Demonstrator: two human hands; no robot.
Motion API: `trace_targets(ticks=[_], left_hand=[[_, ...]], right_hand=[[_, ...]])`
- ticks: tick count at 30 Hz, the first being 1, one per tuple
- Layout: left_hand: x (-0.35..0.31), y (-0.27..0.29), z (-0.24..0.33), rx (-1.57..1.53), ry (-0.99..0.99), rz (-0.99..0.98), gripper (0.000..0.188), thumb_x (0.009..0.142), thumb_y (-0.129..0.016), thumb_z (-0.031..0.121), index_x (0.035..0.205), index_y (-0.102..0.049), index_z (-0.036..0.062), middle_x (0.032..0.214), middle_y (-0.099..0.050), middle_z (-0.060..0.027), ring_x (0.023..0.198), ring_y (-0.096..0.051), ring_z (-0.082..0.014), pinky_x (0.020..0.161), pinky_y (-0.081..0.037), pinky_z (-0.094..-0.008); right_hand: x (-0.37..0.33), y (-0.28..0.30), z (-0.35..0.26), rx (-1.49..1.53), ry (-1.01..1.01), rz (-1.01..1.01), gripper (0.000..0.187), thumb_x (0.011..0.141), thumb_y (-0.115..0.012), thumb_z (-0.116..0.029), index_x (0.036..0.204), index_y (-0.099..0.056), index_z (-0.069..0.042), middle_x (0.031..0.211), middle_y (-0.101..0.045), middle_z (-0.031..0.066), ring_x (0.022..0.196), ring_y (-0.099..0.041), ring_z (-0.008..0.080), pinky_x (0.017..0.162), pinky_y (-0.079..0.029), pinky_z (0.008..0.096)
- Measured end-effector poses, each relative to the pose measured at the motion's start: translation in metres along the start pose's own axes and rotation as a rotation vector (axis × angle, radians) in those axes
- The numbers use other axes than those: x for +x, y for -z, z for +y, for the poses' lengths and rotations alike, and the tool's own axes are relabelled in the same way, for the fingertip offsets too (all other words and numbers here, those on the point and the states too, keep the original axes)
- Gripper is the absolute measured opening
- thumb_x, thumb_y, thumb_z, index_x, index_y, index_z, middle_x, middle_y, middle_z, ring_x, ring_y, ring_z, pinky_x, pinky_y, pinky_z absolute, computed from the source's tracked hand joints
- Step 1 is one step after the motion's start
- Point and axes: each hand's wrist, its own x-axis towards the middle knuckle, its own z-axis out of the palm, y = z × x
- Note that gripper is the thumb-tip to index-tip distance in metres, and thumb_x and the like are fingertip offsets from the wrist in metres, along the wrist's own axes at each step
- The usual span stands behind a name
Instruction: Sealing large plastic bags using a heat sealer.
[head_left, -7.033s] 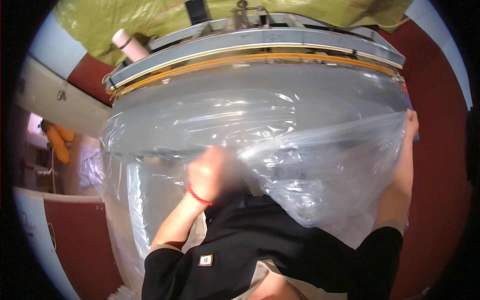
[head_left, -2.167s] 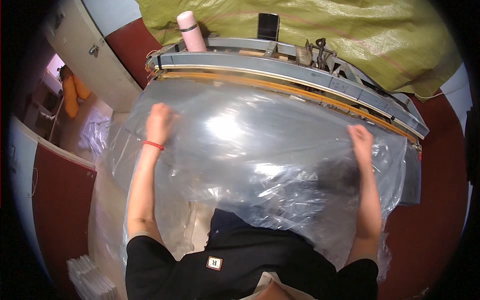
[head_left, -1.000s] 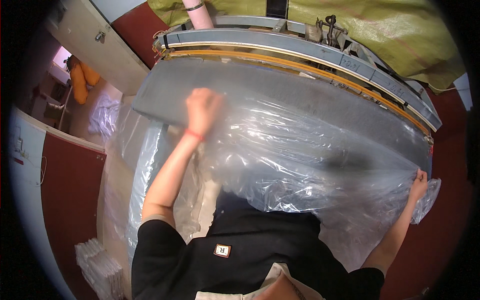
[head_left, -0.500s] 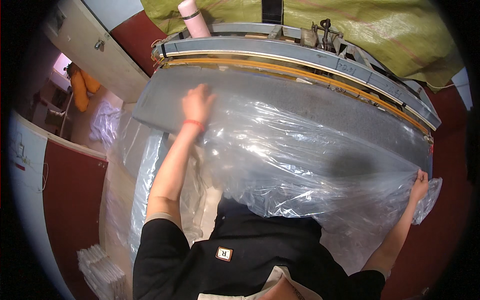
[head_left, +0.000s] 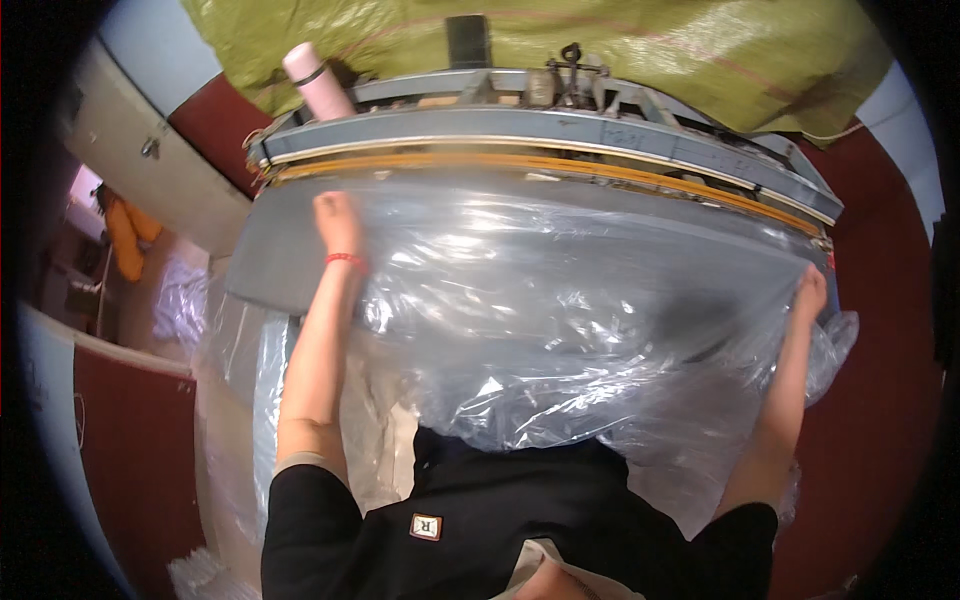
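Note:
A clear, shiny plastic film [head_left: 520, 265] is stretched across a grey work surface [head_left: 275, 240] in front of me, its loose near part crumpled against my body. My left hand [head_left: 336, 222], with a red band at the wrist, is closed on the film's far left edge. Bare grey surface shows to the left of that hand. At the right end of the surface, my right hand [head_left: 812, 292] pinches the film's other edge. A bunched bit of film hangs beside that hand.
Along the far side runs a grey metal beam [head_left: 450, 130] above an orange strip [head_left: 480, 161]. Behind it stand a pink bottle [head_left: 318, 85] and a metal clamp-like fitting [head_left: 573, 75], under a yellow-green tarp [head_left: 680, 45]. More plastic lies on the floor [head_left: 180, 300] at left, near a door [head_left: 140, 150].
Both hands have moved toward the far beam, carrying the film's edge over more of the grey surface. The left hand, blurred before, is now closed at the edge. The view has shifted.

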Motion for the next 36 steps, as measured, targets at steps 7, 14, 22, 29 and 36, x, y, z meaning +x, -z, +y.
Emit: trace_targets(ticks=[7, 14, 22, 29, 36], left_hand=[[0.055, -0.02, -0.009, 0.082, -0.088, 0.004, 0.015, 0.082, -0.048, 0.015, 0.071, -0.05, 0.0041, 0.059, -0.049, -0.0016, 0.053, -0.045, -0.0099, 0.051, -0.038, -0.0236], [0.071, -0.034, -0.027, -0.015, -0.018, -0.029, 0.014, 0.079, -0.055, 0.013, 0.071, -0.046, 0.0048, 0.062, -0.049, -0.0004, 0.05, -0.042, -0.0076, 0.048, -0.037, -0.0212], [0.079, -0.031, 0.0, -0.024, 0.169, 0.185, 0.011, 0.082, -0.044, 0.015, 0.08, -0.042, 0.0037, 0.064, -0.05, -0.0057, 0.047, -0.049, -0.0122, 0.041, -0.039, -0.0244], [0.066, -0.031, 0.018, -0.119, 0.205, -0.018, 0.013, 0.081, -0.045, 0.014, 0.074, -0.047, 0.0043, 0.063, -0.049, -0.0019, 0.05, -0.046, -0.0085, 0.043, -0.036, -0.0232], [-0.004, 0.062, 0.108, -0.224, -0.12, -0.272, 0.005, 0.08, -0.049, 0.008, 0.085, -0.048, 0.0093, 0.07, -0.046, 0.0028, 0.055, -0.042, -0.0054, 0.051, -0.036, -0.018]], right_hand=[[-0.005, -0.103, -0.041, -0.102, 0.221, -0.014, 0.015, 0.081, -0.056, -0.019, 0.08, -0.055, -0.004, 0.071, -0.053, 0.0005, 0.064, -0.047, 0.007, 0.058, -0.039, 0.0209], [0.012, -0.109, -0.024, -0.036, 0.219, 0.086, 0.019, 0.076, -0.062, -0.018, 0.076, -0.052, -0.002, 0.068, -0.054, 0.0023, 0.06, -0.048, 0.0097, 0.06, -0.04, 0.0217], [0.012, -0.106, -0.074, -0.162, 0.168, 0.21, 0.015, 0.078, -0.052, -0.014, 0.088, -0.048, -0.003, 0.068, -0.052, 0.0051, 0.059, -0.051, 0.0123, 0.051, -0.042, 0.0243], [0.016, -0.071, -0.076, -0.145, 0.268, 0.065, 0.019, 0.084, -0.049, -0.018, 0.095, -0.05, -0.003, 0.084, -0.055, 0.0075, 0.075, -0.054, 0.0154, 0.071, -0.043, 0.0268], [-0.098, 0.061, -0.127, -0.307, 0.355, 0.447, 0.031, 0.087, -0.044, -0.024, 0.101, -0.052, 0.001, 0.099, -0.056, 0.0136, 0.09, -0.053, 0.023, 0.08, -0.04, 0.0321]])
